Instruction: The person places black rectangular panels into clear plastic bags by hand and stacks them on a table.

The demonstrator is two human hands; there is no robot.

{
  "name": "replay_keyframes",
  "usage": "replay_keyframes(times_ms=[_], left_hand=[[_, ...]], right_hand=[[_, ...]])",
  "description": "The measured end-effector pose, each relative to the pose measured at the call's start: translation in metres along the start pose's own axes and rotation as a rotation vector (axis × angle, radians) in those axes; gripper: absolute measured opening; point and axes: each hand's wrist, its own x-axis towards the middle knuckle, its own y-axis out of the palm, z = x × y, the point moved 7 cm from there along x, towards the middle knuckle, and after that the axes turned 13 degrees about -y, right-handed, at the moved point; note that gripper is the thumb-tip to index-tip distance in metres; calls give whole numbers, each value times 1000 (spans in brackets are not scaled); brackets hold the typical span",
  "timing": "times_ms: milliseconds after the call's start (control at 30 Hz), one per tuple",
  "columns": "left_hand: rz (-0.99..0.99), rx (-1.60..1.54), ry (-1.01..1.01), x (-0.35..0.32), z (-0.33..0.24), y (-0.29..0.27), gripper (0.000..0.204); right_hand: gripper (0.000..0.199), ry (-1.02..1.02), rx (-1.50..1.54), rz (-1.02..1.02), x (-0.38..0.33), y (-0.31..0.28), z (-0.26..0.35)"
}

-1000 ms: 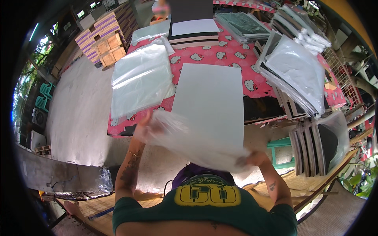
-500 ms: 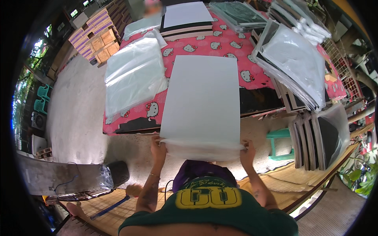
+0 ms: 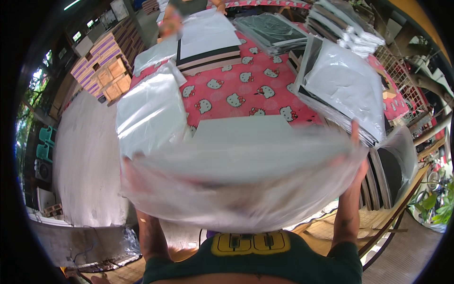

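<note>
A large white board (image 3: 241,142) wrapped in a clear plastic bag (image 3: 236,189) is lifted close to the camera, blurred by motion. My left hand (image 3: 130,177) grips its left edge and shows only dimly through the plastic. My right hand (image 3: 357,156) grips its right edge, thumb up. The board's far end hangs over the pink patterned tablecloth (image 3: 236,90).
A pile of clear plastic bags (image 3: 149,111) lies at the table's left. Bagged boards (image 3: 345,85) are stacked at the right, with dark boards (image 3: 383,184) leaning below. Another person (image 3: 189,7) stands behind a stack of boards (image 3: 208,42) at the far side. Cardboard boxes (image 3: 106,71) stand at the upper left.
The white board lay flat on the table with my hands at its near edge. Now it is raised toward me with plastic around it, and my hands are wider apart.
</note>
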Motion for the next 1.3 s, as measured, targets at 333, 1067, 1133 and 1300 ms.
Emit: replay_keyframes(times_ms=[333,1067,1133,1300], left_hand=[[600,-275,-92,228,33,126,17],[616,-143,-8,243,-12,196,26],[633,-210,-30,257,0,175,26],[685,218,133,251,57,147,28]], right_hand=[[23,137,184,-325,151,-67,-142],[24,-406,-627,-253,195,-15,-89],[24,-430,-629,-273,177,-21,-102],[32,-152,-746,-248,125,-71,-161]])
